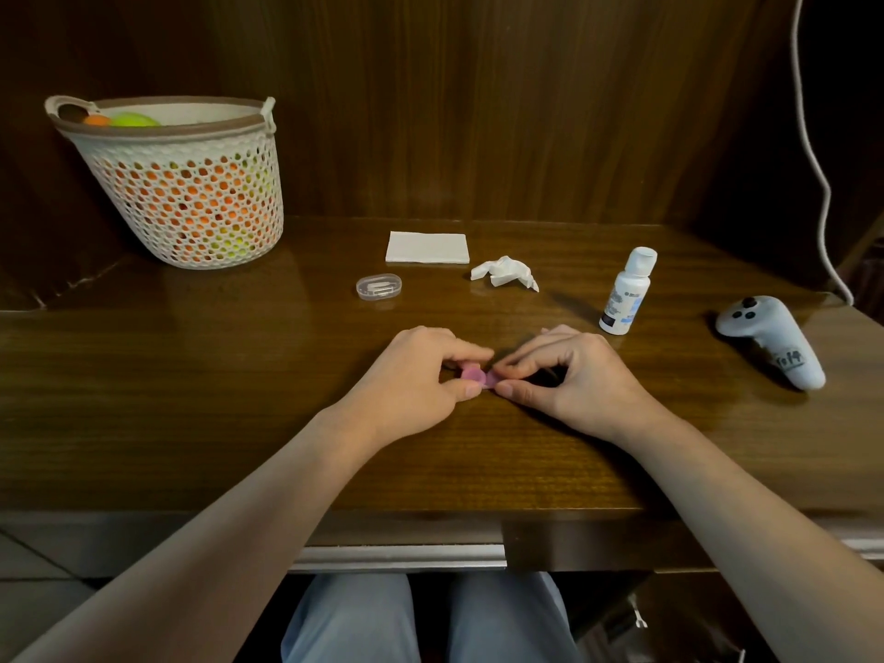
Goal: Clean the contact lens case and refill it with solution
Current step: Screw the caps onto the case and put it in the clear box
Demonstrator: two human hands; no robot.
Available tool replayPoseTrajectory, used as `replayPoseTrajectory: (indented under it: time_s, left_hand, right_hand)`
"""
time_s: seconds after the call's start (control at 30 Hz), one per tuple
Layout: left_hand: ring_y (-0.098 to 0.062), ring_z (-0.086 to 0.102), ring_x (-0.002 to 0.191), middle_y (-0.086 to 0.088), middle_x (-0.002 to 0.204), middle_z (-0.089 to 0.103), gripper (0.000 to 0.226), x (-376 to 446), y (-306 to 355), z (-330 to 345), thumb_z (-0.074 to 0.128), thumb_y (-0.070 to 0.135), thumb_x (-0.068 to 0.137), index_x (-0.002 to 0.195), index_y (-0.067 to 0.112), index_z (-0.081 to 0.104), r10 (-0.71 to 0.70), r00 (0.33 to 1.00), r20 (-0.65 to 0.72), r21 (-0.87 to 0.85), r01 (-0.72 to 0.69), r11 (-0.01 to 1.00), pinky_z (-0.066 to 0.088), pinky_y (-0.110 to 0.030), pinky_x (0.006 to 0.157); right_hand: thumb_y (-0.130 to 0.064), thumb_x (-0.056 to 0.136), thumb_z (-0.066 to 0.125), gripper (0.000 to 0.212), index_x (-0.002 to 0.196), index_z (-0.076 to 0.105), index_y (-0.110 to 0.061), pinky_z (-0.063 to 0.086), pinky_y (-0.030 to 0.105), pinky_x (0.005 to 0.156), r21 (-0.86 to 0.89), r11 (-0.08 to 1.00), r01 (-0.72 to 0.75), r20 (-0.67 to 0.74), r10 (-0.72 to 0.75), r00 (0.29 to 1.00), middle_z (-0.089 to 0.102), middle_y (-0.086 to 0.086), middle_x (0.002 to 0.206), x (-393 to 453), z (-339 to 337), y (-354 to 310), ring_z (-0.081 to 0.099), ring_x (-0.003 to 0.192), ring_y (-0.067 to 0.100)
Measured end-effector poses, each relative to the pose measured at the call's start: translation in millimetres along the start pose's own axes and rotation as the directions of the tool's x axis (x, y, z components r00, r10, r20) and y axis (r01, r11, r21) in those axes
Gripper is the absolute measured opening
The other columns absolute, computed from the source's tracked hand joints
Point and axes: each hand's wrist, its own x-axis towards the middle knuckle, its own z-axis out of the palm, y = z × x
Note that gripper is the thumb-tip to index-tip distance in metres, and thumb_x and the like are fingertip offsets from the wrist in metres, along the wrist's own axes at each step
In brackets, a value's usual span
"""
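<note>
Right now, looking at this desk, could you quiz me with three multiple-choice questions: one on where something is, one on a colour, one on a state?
1. Where is the bottle?
A. Right of the hands
B. Inside the basket
C. On the folded tissue

2. What colour is the lens case?
A. Green
B. Pink-purple
C. Black

3. How is the bottle?
A. Lying on its side
B. Upright, cap on
C. Held upside down

Answers:
1. A: it stands on the desk beyond the right hand, towards the controller; the basket is far left and the folded tissue bears nothing.
2. B: pink-purple plastic shows between the left hand and the right, whose fingers both pinch it.
3. B: it stands upright with its white cap on top, and no hand touches it.
</note>
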Motion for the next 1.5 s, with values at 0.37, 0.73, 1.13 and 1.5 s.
replayPoseTrajectory:
  time_s: [0.37, 0.73, 1.13, 1.5]
  left_hand:
    - [0.001, 0.060, 0.111, 0.024, 0.100, 0.073, 0.058, -5.7, -3.2, 5.0, 0.082, 0.044, 0.088, 0.140, 0.043, 0.055, 0.006, 0.994, -0.113, -0.092, -0.016, 0.996, 0.045, -0.047, 0.114]
    - [0.007, 0.060, 0.120, 0.026, 0.115, 0.074, 0.052, -7.0, -9.0, 3.1, 0.080, 0.034, 0.092, 0.140, 0.038, 0.060, 0.006, 0.997, -0.074, -0.156, -0.017, 0.988, 0.040, -0.050, 0.120]
    - [0.000, 0.050, 0.108, 0.026, 0.098, 0.067, 0.020, -0.7, -15.1, 12.1, 0.076, 0.063, 0.084, 0.094, 0.046, 0.077, 0.030, 0.978, -0.206, 0.042, -0.021, 0.999, 0.030, -0.039, 0.097]
    - [-0.001, 0.045, 0.116, 0.027, 0.106, 0.063, 0.017, 2.5, -16.8, 9.0, 0.073, 0.039, 0.097, 0.111, 0.047, 0.077, 0.058, 0.994, -0.090, -0.015, -0.060, 0.998, 0.024, -0.040, 0.106]
  right_hand:
    - [-0.045, 0.085, 0.083, 0.017, 0.100, 0.085, -0.039, 0.044, 0.048, 0.115, -0.020, 1.000, 0.013, 0.003, -0.012, 1.000, 0.078, -0.029, 0.103, 0.2, 0.6, -0.7, 0.063, 0.112, -0.007]
    - [-0.044, 0.084, 0.083, 0.016, 0.100, 0.084, -0.039, 0.041, 0.049, 0.118, -0.005, 1.000, 0.015, -0.003, -0.015, 1.000, 0.079, -0.026, 0.104, 0.1, 0.3, -1.9, 0.064, 0.114, -0.006]
    - [-0.043, 0.084, 0.084, 0.016, 0.100, 0.084, -0.041, 0.043, 0.048, 0.114, 0.008, 1.000, -0.001, -0.006, 0.001, 1.000, 0.079, -0.027, 0.103, -0.2, 0.7, -0.3, 0.063, 0.114, -0.003]
    - [-0.046, 0.083, 0.084, 0.018, 0.101, 0.084, -0.042, 0.047, 0.053, 0.108, -0.005, 1.000, -0.030, 0.008, 0.030, 1.000, 0.078, -0.029, 0.103, 0.2, 0.3, -0.3, 0.062, 0.115, -0.002]
